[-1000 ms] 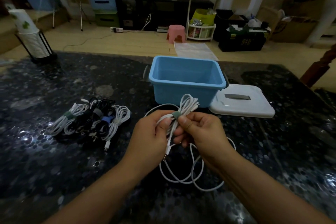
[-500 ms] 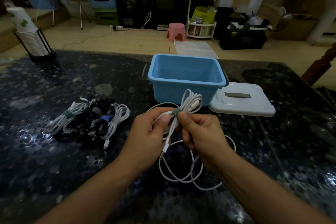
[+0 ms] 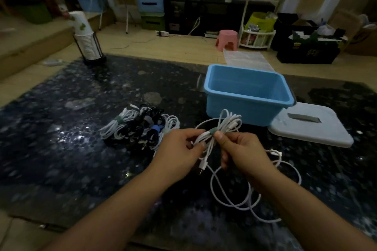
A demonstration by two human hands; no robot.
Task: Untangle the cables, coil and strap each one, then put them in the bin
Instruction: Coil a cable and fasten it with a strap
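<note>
A coiled white cable (image 3: 228, 123) with a green strap (image 3: 212, 131) around its middle is held above the dark table. My left hand (image 3: 179, 153) pinches its left loops and my right hand (image 3: 242, 149) pinches at the strap. One plug end dangles below the hands. A loose white cable (image 3: 240, 195) lies spread on the table under my right hand. The blue bin (image 3: 247, 108) stands just behind the hands, with nothing visible inside. To the left lies a pile of strapped white and black cables (image 3: 140, 128).
The bin's white lid (image 3: 310, 126) lies to the right of the bin. A rack of stacked paper cups (image 3: 86, 44) stands at the table's far left corner. Beyond the table are a pink stool (image 3: 226, 39), shelves and boxes on the floor.
The view has swung to the left, so bin and hands sit further right in frame. Both hands keep holding the strapped white coil, which is now a little more horizontal.
</note>
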